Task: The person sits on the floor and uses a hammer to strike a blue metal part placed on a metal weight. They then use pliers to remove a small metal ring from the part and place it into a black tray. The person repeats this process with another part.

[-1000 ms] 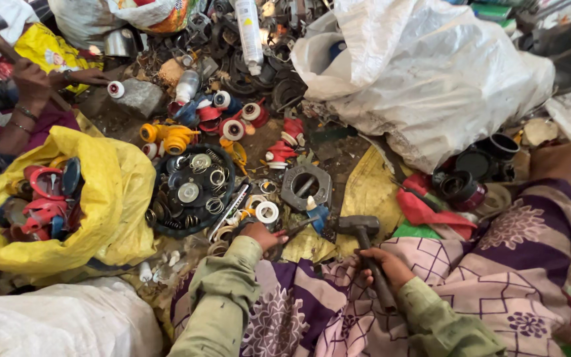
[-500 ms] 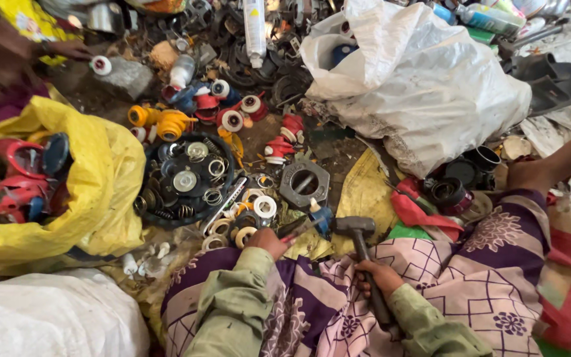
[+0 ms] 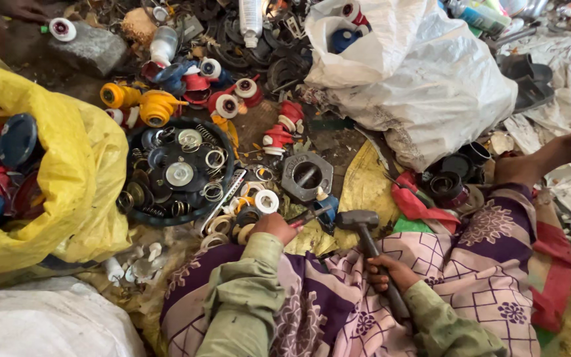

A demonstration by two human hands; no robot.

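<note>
Hammer (image 3: 359, 220) head shifted beside left hand (image 3: 273, 227) | right hand (image 3: 386, 273) grip closed on handle | left grip clasps small part (image 3: 308, 216)

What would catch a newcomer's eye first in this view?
The right hand grips a hammer at bottom centre, beside the left hand holding a small tool. A yellow sack of red and blue parts fills the left, and a white sack bulges at upper right.
</note>
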